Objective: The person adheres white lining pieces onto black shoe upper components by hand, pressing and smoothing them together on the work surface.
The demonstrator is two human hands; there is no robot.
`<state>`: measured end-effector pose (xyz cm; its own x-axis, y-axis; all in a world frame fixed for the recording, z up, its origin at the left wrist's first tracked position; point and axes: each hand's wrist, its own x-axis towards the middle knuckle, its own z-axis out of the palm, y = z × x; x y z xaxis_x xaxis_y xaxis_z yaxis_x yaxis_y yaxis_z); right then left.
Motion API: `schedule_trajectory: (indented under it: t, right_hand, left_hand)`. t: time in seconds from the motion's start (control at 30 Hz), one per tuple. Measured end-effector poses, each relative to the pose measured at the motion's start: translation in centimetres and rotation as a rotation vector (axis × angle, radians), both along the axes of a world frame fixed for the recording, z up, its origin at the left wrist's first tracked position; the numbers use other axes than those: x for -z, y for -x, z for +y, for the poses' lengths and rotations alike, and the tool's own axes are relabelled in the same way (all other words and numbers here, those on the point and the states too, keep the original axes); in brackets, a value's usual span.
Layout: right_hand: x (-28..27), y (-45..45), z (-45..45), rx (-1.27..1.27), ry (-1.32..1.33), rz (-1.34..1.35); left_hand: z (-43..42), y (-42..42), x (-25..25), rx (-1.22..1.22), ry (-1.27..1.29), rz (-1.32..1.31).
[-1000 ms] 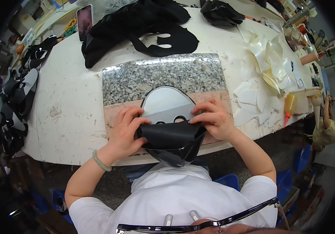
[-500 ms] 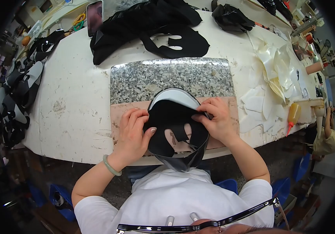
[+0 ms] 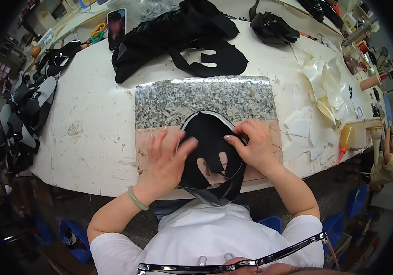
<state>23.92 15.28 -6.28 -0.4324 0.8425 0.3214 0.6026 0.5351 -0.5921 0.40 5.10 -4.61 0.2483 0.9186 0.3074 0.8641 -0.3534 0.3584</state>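
Observation:
A black shoe upper (image 3: 208, 133) with a cloth lining lies before me, its curved far edge rimmed by a pale strip (image 3: 219, 117). Cut-out openings show in its near half, and a shiny black outer part (image 3: 214, 196) hangs over the table's front edge. My right hand (image 3: 255, 143) pinches the upper's right edge between thumb and bent fingers. At the left edge, my left hand (image 3: 166, 156) has its fingers spread and partly blurred, the thumb over the lining. Whether that thumb touches the cloth I cannot tell.
Underneath is a speckled stone slab (image 3: 201, 98) with a pinkish board (image 3: 143, 146) along its near side. Black fabric pieces (image 3: 173, 36) and a phone (image 3: 116, 28) lie behind. To the right are whitish sheets (image 3: 327, 87) and a yellow bottle (image 3: 346, 137); black pieces (image 3: 27, 114) pile up left.
The black lining now lies over most of the pale area at the far edge. My left hand has come off the left edge and moved inward, fingers spreading. My right hand still pinches.

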Motion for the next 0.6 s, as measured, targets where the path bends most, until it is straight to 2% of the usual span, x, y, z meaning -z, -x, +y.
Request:
schedule_trajectory:
  t: [0.07,0.1,0.2,0.33,0.37,0.47,0.5,0.6]
  right_hand:
    - [0.0,0.0,0.1,0.006,0.019,-0.003]
    - [-0.1,0.0,0.1,0.011,0.025,-0.006]
    - [-0.2,0.1,0.4,0.024,0.040,-0.021]
    - [-0.4,0.2,0.8,0.068,0.099,-0.009]
    - [-0.4,0.3,1.0,0.085,0.124,0.006]
    - [-0.2,-0.2,1.4,0.024,0.128,-0.093]
    - [-0.3,-0.2,1.8,-0.092,0.007,-0.100]
    - [-1.1,0.1,3.0,-0.517,-0.297,-0.167]
  left_hand:
    - [0.5,1.0,-0.1,0.257,-0.042,0.292]
    - [1.0,1.3,-0.1,0.349,0.050,0.374]
    - [2.5,2.5,-0.1,0.436,0.150,0.234]
    - [3.0,3.6,0.3,0.383,0.173,0.220]
    - [3.0,3.7,0.3,0.346,0.157,0.310]
    - [3.2,4.0,-0.3,0.299,0.243,0.291]
    - [3.2,4.2,-0.1,0.306,0.200,0.377]
    - [3.7,4.2,-0.7,0.265,0.237,0.322]
